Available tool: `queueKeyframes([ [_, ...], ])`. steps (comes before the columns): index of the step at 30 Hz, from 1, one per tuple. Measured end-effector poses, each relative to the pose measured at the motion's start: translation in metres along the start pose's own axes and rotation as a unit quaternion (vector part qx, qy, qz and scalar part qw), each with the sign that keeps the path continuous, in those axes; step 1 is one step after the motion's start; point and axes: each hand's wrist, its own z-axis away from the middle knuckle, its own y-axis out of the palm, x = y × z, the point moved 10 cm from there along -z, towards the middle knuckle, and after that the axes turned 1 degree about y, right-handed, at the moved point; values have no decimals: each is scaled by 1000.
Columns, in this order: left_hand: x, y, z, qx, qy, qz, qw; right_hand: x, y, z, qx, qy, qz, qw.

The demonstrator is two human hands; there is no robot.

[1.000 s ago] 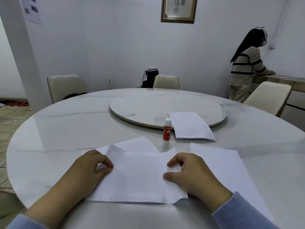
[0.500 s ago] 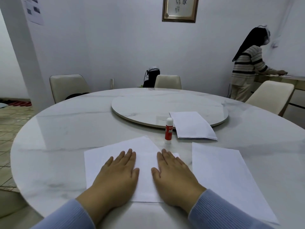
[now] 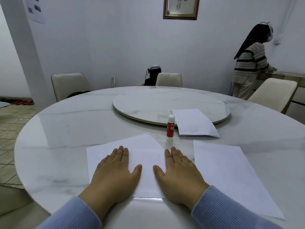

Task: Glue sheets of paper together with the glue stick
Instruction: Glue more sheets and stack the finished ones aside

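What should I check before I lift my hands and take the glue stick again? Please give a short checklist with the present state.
1. Both hands flat: left hand and right hand press palms down on the joined sheets. Ok.
2. Joined sheets lie flat, no raised corner visible. Ok.
3. Glue bond has set: cannot tell.
4. Glue stick within sight: standing upright beyond the right hand, cap on. Ok.
5. Next sheet ready: a single sheet lies to the right, apart from the joined ones. Ok.
6. Spare stack available, resting partly on the turntable. Ok.
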Motion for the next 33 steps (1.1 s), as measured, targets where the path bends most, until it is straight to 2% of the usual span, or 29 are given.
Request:
queueKeyframes([
  [3, 5, 1, -1, 11, -5, -6, 1000, -3, 0, 1, 18, -9, -7, 1000],
  [10, 12, 2, -1, 9, -22, -8, 1000, -9, -6, 3, -14, 9, -7, 1000],
  [16, 22, -2, 0, -13, -56, -4, 998, -19, -36, 7, -92, 22, -127, 987],
  [18, 25, 0, 0, -11, -73, -7, 997, -23, -39, 7, -104, 38, -176, 978],
  [22, 27, -1, -1, -17, -83, 0, 996, -26, -41, 4, -111, 37, -205, 972],
  [28, 27, -4, -1, -30, -87, 16, 996, -21, -40, 3, -122, -14, -358, 925],
  [33, 29, -8, -1, -48, -94, 41, 994, -21, -61, 12, -204, -69, -436, 874],
])
